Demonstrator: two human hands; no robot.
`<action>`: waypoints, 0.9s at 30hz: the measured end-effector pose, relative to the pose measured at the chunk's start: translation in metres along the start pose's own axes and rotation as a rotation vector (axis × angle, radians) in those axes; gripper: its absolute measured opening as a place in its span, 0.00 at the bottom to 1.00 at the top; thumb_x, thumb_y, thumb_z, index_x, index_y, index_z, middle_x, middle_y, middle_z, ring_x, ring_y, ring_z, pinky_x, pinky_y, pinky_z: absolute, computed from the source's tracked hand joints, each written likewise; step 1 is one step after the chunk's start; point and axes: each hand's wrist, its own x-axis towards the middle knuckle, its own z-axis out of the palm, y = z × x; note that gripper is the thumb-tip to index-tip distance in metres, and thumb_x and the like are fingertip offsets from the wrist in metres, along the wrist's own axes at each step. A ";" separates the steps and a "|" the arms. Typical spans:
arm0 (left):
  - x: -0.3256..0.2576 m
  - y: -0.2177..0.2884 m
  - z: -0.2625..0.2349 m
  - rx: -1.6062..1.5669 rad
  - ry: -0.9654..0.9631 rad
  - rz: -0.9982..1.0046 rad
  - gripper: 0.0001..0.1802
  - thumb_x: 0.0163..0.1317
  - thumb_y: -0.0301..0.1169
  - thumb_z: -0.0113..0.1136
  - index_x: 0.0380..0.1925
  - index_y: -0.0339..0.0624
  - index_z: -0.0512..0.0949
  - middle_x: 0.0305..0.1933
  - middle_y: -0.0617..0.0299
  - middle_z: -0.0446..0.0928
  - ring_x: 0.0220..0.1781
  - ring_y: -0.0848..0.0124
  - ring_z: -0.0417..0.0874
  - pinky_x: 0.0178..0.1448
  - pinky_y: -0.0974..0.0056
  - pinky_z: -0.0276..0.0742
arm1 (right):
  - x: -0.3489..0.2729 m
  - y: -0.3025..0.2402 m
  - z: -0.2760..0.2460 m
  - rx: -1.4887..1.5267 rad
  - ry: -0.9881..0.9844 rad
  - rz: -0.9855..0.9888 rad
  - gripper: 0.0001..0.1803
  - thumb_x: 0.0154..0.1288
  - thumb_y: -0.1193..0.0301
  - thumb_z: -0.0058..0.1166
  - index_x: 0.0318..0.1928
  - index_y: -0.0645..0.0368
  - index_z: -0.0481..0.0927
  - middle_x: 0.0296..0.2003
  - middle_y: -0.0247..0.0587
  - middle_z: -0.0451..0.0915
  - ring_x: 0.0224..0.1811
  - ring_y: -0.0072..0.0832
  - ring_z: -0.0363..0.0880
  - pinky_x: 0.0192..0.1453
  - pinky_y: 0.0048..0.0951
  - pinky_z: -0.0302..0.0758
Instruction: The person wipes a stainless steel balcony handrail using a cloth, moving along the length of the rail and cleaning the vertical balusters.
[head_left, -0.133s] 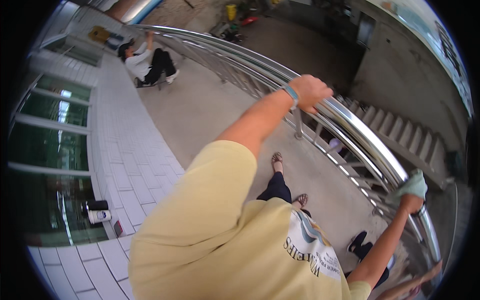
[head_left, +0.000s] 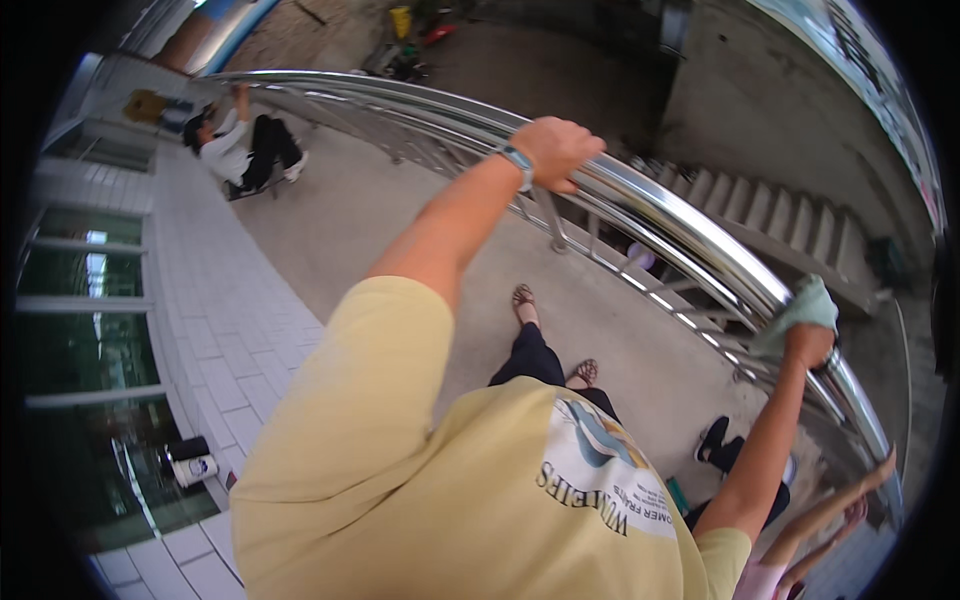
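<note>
Right hand (head_left: 808, 345) closed around a pale green cloth (head_left: 800, 315), pressing it onto the top of the steel handrail (head_left: 680, 235); the cloth sits between palm and rail, likely so it wipes the metal. Left hand (head_left: 556, 150), farther along, curled over the same handrail, apparently bracing. Beyond, a second person (head_left: 240, 145) crouches on the concrete floor (head_left: 400, 230) by the rail's far end.

Left hand (head_left: 560, 150): palm down, fingers curled over the curved, shiny stainless-steel handrail (head_left: 690, 245).
Right hand (head_left: 808, 345): presses a crumpled pale green cloth (head_left: 800, 315) against the same rail, well apart from the left.
Wrist: blue-grey band (head_left: 517, 160) on the left.
Beyond rail: grey concrete stairs (head_left: 775, 230).
Far left: a person (head_left: 240, 145) crouched at the rail.
</note>
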 end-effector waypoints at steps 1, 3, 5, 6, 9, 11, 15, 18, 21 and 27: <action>-0.003 -0.001 0.000 -0.007 0.031 -0.004 0.33 0.34 0.40 0.72 0.43 0.44 0.72 0.35 0.59 0.75 0.40 0.60 0.78 0.43 0.58 0.75 | 0.001 -0.011 -0.008 0.049 -0.025 0.026 0.19 0.63 0.52 0.44 0.34 0.51 0.81 0.32 0.48 0.82 0.35 0.49 0.82 0.35 0.44 0.77; 0.001 -0.004 0.003 -0.024 0.038 0.025 0.32 0.34 0.39 0.72 0.43 0.45 0.71 0.35 0.60 0.75 0.40 0.60 0.78 0.43 0.58 0.75 | 0.002 -0.005 -0.005 0.100 -0.031 0.093 0.24 0.63 0.47 0.42 0.33 0.53 0.83 0.32 0.51 0.82 0.36 0.50 0.82 0.37 0.44 0.77; 0.002 -0.004 0.004 -0.051 0.063 0.043 0.32 0.34 0.38 0.71 0.43 0.45 0.71 0.35 0.60 0.75 0.39 0.61 0.78 0.43 0.58 0.74 | 0.000 0.002 0.002 0.112 -0.021 0.127 0.28 0.64 0.45 0.40 0.34 0.54 0.83 0.32 0.52 0.82 0.36 0.50 0.82 0.37 0.45 0.77; 0.000 -0.005 0.004 -0.063 0.093 0.062 0.32 0.34 0.37 0.70 0.43 0.44 0.71 0.35 0.60 0.75 0.38 0.60 0.77 0.43 0.58 0.74 | -0.001 -0.004 -0.003 0.118 -0.026 0.127 0.29 0.64 0.44 0.39 0.35 0.54 0.83 0.32 0.52 0.82 0.36 0.50 0.82 0.37 0.45 0.77; -0.005 -0.005 0.005 -0.070 0.094 0.058 0.30 0.33 0.36 0.70 0.41 0.44 0.71 0.33 0.60 0.74 0.37 0.60 0.77 0.41 0.58 0.74 | -0.007 -0.021 -0.022 0.138 -0.035 0.159 0.29 0.64 0.45 0.38 0.33 0.55 0.83 0.31 0.52 0.82 0.35 0.50 0.82 0.37 0.45 0.77; -0.003 -0.003 0.004 -0.068 0.089 0.057 0.30 0.32 0.36 0.69 0.40 0.44 0.70 0.32 0.61 0.74 0.35 0.60 0.76 0.40 0.58 0.73 | -0.010 -0.017 -0.020 0.136 0.000 0.147 0.27 0.64 0.46 0.39 0.32 0.54 0.83 0.30 0.51 0.82 0.33 0.50 0.82 0.35 0.44 0.77; -0.004 0.000 0.005 -0.073 0.083 0.050 0.28 0.34 0.38 0.70 0.39 0.45 0.71 0.32 0.61 0.74 0.36 0.61 0.77 0.39 0.58 0.75 | -0.009 -0.018 -0.018 0.142 0.036 0.160 0.25 0.62 0.48 0.43 0.30 0.54 0.83 0.27 0.50 0.82 0.30 0.49 0.82 0.32 0.43 0.77; 0.004 0.003 0.001 -0.084 0.113 0.079 0.31 0.31 0.36 0.70 0.40 0.45 0.69 0.32 0.61 0.73 0.35 0.60 0.76 0.39 0.57 0.72 | -0.010 -0.007 -0.011 0.135 0.106 0.169 0.23 0.60 0.49 0.46 0.29 0.54 0.83 0.25 0.48 0.82 0.28 0.47 0.82 0.31 0.42 0.77; 0.008 0.004 0.000 -0.093 0.132 0.084 0.31 0.30 0.36 0.71 0.39 0.45 0.69 0.31 0.61 0.73 0.35 0.60 0.76 0.40 0.57 0.72 | -0.008 -0.003 -0.005 0.083 0.052 0.099 0.18 0.61 0.53 0.46 0.30 0.53 0.81 0.27 0.46 0.82 0.30 0.48 0.82 0.31 0.43 0.77; 0.002 0.003 -0.004 -0.086 0.075 0.042 0.29 0.31 0.36 0.71 0.37 0.45 0.70 0.30 0.61 0.73 0.35 0.60 0.76 0.40 0.58 0.72 | -0.007 -0.025 -0.021 0.126 0.126 0.094 0.17 0.57 0.54 0.50 0.25 0.52 0.82 0.24 0.45 0.82 0.27 0.46 0.81 0.30 0.40 0.77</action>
